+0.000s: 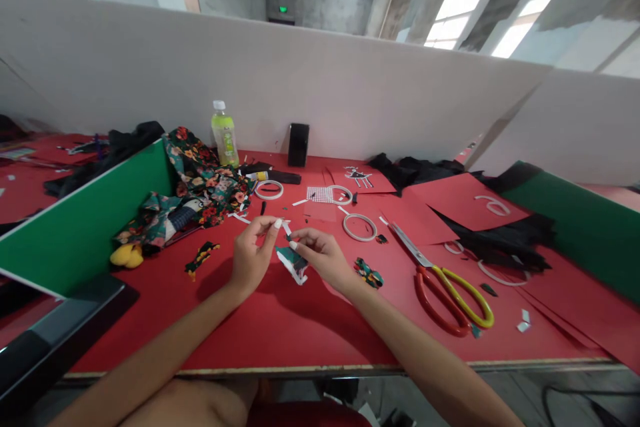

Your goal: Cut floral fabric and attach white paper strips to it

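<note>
Over the middle of the red table, my left hand (251, 255) pinches thumb against forefinger at the upper end of a narrow white strip (287, 228). My right hand (324, 255) has its thumb and forefinger closed on a small dark green fabric piece (290, 264), which hangs below them with white strips along its edges. The white strip runs between both pinches; whether it is fixed to the fabric I cannot tell. Right of my right hand lies a floral fabric scrap (369, 273). Another dark scrap with yellow (202, 258) lies left of my left hand.
Large scissors (440, 287) with red and yellow handles lie at the right. Tape rolls (360, 227) and red paper sheets (470, 203) are spread behind. Floral cloth (213, 187), a drink bottle (225, 137) and a green divider (90, 220) stand left. A black phone-like slab (299, 145) leans on the partition.
</note>
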The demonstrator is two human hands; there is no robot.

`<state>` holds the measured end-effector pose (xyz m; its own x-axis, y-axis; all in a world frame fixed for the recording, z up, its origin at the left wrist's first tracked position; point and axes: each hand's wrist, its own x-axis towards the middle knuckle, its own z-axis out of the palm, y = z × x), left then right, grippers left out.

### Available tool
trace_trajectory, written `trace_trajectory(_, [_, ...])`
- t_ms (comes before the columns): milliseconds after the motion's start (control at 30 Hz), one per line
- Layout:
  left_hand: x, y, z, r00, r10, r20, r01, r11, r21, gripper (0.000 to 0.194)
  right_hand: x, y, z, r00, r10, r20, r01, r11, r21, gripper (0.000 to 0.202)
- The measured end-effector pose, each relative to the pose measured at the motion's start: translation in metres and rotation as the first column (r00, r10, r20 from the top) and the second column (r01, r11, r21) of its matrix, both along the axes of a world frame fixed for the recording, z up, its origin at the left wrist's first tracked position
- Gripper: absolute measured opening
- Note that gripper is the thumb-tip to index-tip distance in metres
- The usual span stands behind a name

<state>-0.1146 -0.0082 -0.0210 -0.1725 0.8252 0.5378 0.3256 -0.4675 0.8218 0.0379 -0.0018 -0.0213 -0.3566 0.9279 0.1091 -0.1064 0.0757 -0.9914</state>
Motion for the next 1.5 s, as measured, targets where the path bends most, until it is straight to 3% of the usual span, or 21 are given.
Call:
trace_trajectory(233, [0.000, 0.002, 0.001, 0.995, 0.026, 0.099, -0.026, 1.000, -0.003, 0.017, 0.002, 0.006, -0.006, 0.998, -0.069, -0.004, 0.069, 0.995, -0.070, 0.026])
trace_trajectory(433, [0.000, 0.001, -0.002, 0.996, -0.088, 0.010, 0.088, 0.996, -0.012, 0.013, 0.003, 0.006, -0.006, 1.000, -0.006, -0.017, 0.005, 0.997, -0.074, 0.025])
trace_trajectory(767, [0.001, 0.002, -0.003, 0.992, -0.075, -0.105, 0.080, 0.996, 0.042, 0.012, 0.003, 0.003, -0.001, 0.999, 0.002, -0.045, -0.005, 0.997, -0.077, 0.021])
trace_trajectory(1367, [-0.001, 0.004, -0.004, 0.987, -0.090, -0.134, 0.093, 0.995, 0.022, 0.012, 0.004, 0.002, 0.005, 0.996, 0.035, -0.077, -0.040, 0.997, -0.062, 0.023])
trace_trajectory(1500, [0.000, 0.003, -0.005, 0.989, -0.116, -0.096, 0.113, 0.993, -0.030, 0.013, 0.005, 0.000, 0.009, 0.999, -0.024, -0.043, 0.022, 0.998, -0.054, 0.022])
